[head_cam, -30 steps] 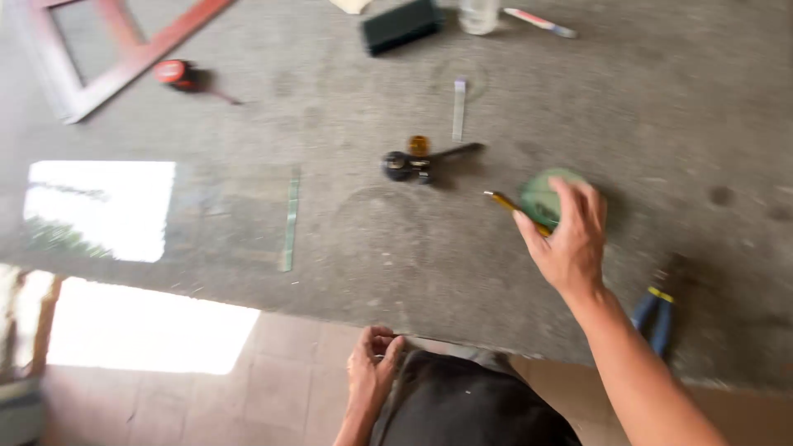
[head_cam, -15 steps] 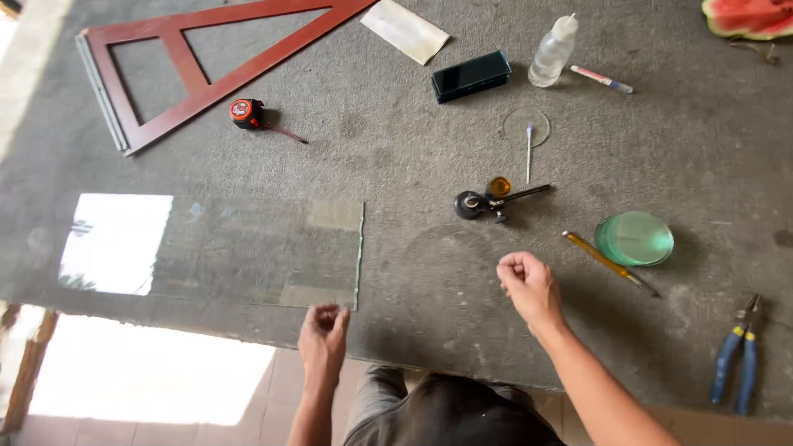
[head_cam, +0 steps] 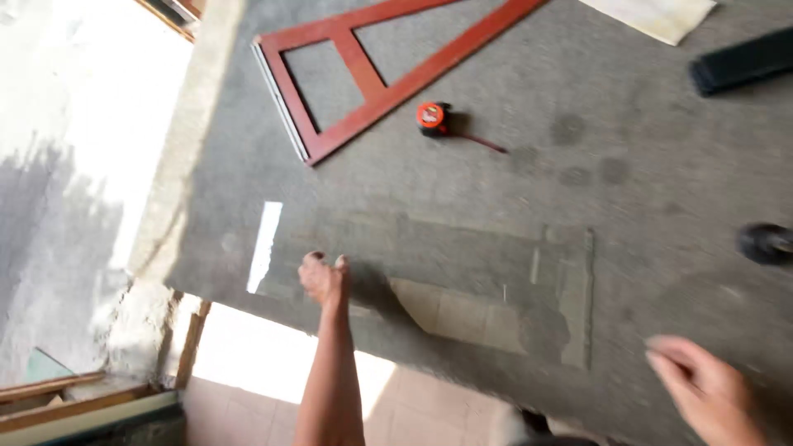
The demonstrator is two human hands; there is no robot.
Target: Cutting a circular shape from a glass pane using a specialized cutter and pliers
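At the counter [head_cam: 512, 190] near edge, left hand [head_cam: 324, 279] rests clenched on the glass sheet [head_cam: 462, 289]; blurred right hand [head_cam: 706, 388] hovers, grip unclear.

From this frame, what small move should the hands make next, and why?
Probably the right hand should come down onto the glass sheet's near right edge. The left hand already rests at the sheet's left part, near the grey table's edge, while the right hand hangs blurred and empty off the sheet's right corner. One hand alone seems a poor hold on a wide pane.
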